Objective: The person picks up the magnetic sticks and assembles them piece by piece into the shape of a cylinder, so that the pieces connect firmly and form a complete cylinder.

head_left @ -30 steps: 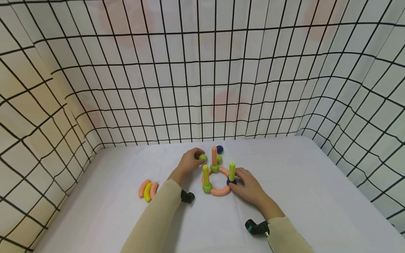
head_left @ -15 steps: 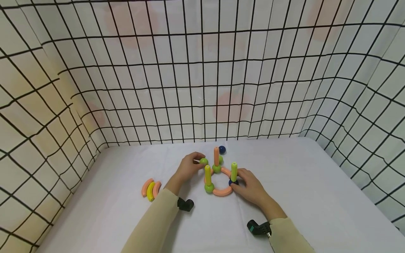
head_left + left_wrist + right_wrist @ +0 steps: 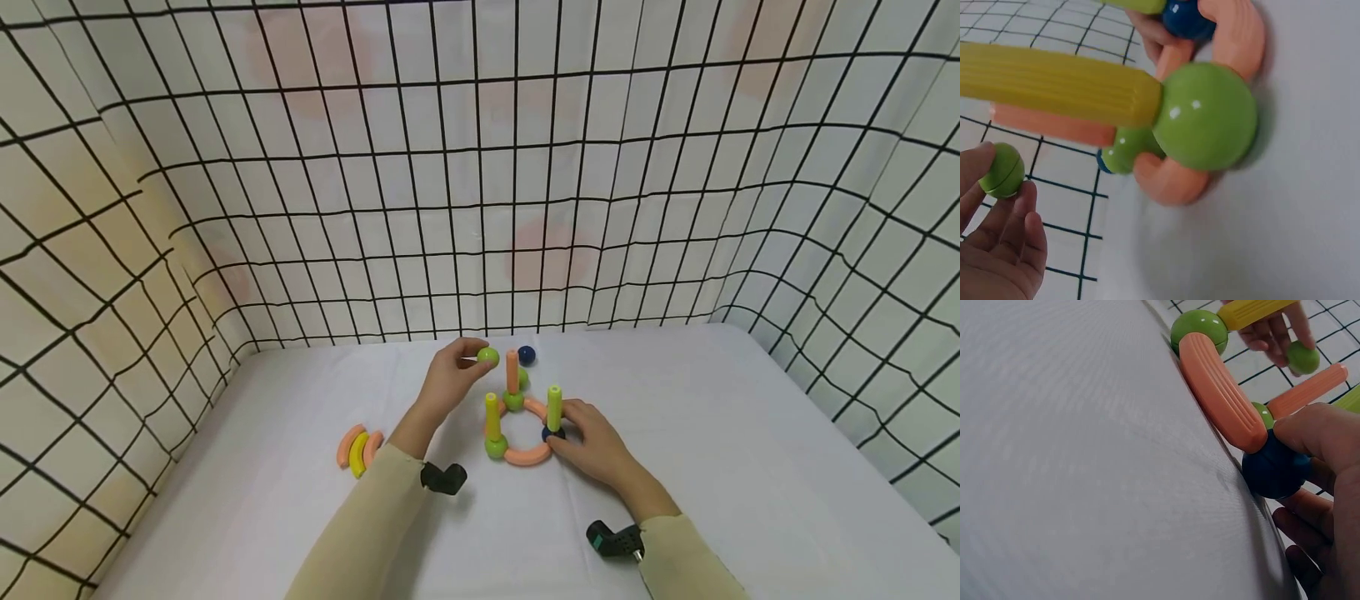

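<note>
My left hand (image 3: 448, 382) pinches a green ball (image 3: 488, 357) between thumb and fingers, held up beside the far side of a ring-shaped toy build. Curved orange pieces (image 3: 527, 456) joined by balls form that ring on the table. Three rods stand upright from its balls: a yellow rod (image 3: 492, 417), an orange rod (image 3: 512, 372) and a lime rod (image 3: 554, 408). On the right, my right hand (image 3: 597, 446) grips the dark blue ball (image 3: 1272, 469) below the lime rod. In the left wrist view, the held ball (image 3: 1004, 170) shows a seam and is apart from the rods.
Behind the ring lie a loose dark blue ball (image 3: 527, 356) and another green ball (image 3: 522, 378), partly hidden by the orange rod. Two curved orange pieces and a curved yellow piece (image 3: 357, 454) lie at the left. Black wire mesh (image 3: 480, 208) surrounds the white table (image 3: 712, 467).
My left hand has lifted the green ball up from near the ring's far left side. My right hand has kept its place on the blue ball.
</note>
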`<state>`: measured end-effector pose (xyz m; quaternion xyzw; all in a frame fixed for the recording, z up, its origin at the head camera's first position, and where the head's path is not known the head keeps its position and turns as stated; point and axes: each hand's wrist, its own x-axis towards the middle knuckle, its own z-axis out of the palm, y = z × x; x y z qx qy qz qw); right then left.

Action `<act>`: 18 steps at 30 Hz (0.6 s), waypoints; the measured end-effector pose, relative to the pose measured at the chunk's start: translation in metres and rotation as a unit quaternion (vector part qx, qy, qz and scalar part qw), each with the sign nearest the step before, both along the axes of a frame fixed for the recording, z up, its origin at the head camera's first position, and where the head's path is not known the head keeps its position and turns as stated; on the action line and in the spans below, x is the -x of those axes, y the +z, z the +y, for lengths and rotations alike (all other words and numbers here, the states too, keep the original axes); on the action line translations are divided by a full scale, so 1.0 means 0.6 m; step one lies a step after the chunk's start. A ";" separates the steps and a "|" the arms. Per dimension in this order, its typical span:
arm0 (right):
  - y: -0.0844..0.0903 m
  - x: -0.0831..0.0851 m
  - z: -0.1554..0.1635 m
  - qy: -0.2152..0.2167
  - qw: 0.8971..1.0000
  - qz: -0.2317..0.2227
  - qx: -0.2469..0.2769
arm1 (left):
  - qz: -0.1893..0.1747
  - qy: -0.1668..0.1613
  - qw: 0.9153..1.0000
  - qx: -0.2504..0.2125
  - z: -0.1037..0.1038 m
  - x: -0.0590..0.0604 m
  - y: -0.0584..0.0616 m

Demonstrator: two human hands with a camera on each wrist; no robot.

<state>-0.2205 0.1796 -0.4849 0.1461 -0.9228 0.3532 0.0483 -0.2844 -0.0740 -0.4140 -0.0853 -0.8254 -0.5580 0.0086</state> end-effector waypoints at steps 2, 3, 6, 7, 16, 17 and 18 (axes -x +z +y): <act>-0.001 0.001 0.000 0.000 1.000 0.001 -0.004 | 0.009 0.003 1.000 -0.011 0.004 -0.001 0.006; -0.001 0.001 0.000 0.000 1.000 0.002 -0.005 | 0.014 0.004 1.000 -0.015 0.006 -0.001 0.008; -0.001 0.000 0.000 0.003 1.000 0.006 -0.008 | 0.024 0.008 0.999 -0.023 0.011 -0.002 0.015; 0.000 0.000 0.000 0.004 1.000 0.006 -0.007 | 0.026 0.009 0.999 -0.026 0.012 -0.003 0.017; 0.002 -0.003 0.001 0.009 1.000 0.016 0.000 | 0.041 0.008 0.998 -0.041 0.020 -0.008 0.037; 0.002 -0.003 0.001 0.010 1.000 0.017 0.001 | 0.044 0.008 0.998 -0.040 0.022 -0.009 0.039; 0.002 -0.004 0.001 0.010 1.000 0.018 0.002 | 0.047 0.005 0.998 -0.040 0.023 -0.010 0.040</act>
